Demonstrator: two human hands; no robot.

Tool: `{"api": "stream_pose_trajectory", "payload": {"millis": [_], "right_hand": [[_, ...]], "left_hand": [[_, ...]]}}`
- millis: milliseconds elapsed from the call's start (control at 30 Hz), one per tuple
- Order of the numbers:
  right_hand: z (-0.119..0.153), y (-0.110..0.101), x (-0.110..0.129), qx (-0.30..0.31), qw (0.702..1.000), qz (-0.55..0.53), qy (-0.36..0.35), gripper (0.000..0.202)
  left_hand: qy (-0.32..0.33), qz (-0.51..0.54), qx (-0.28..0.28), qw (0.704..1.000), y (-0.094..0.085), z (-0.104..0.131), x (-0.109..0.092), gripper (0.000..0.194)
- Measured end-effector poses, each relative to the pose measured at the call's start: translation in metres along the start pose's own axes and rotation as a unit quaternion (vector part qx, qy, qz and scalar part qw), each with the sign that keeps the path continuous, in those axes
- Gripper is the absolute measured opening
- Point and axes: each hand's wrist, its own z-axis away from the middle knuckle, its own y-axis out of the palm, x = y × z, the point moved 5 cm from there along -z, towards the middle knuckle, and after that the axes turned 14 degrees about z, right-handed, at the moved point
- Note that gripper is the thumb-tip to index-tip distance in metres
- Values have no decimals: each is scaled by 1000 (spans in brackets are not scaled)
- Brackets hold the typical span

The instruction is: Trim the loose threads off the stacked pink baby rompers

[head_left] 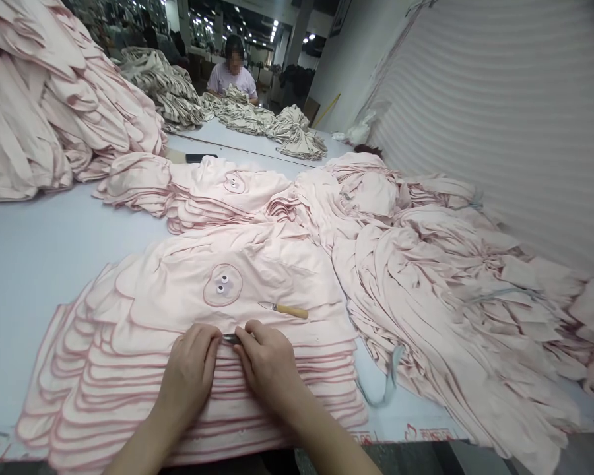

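A layered stack of pale pink garments (257, 264) with darker pink edging lies in front of me. Its top piece bears a round face patch (222, 285) with two googly eyes. My right hand (268, 359) is closed around a small, dark, pointed metal tool (231, 339), most of which the fingers hide. Opposite it, my left hand (191, 363) pinches at the tool's tip, over the top garment; what its fingers grip is too small to make out. Just beyond the hands, a small knife (284, 310) with a yellow handle rests on the cloth.
Loose pink garments (426, 284) are heaped at right, beside a blue-grey cloth tie (391, 379). Another pink stack (218, 191) lies behind, and a tall pink pile (44, 99) rises at left. Across the table (24, 264), a person (232, 76) sits by greyish garments (247, 115).
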Motion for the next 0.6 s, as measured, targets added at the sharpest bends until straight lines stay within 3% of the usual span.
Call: {"api": "stream_pose_trajectory", "payload": {"millis": [133, 267, 333, 467, 600], "right_hand": [[-5, 9, -1, 12, 999, -1, 32, 16], [-13, 9, 3, 8, 998, -51, 43, 22], [-18, 8, 12, 6, 997, -64, 31, 23], [-30, 11, 31, -4, 999, -42, -5, 23], [-35, 13, 37, -22, 999, 12, -27, 21]], "left_hand": [[-10, 13, -32, 999, -14, 0, 0, 14], [-60, -68, -116, 989, -61, 3, 13, 13], [-75, -112, -109, 985, -77, 5, 22, 13], [-27, -123, -35, 991, -72, 4, 23, 13], [-33, -153, -22, 987, -55, 5, 17, 10]]}}
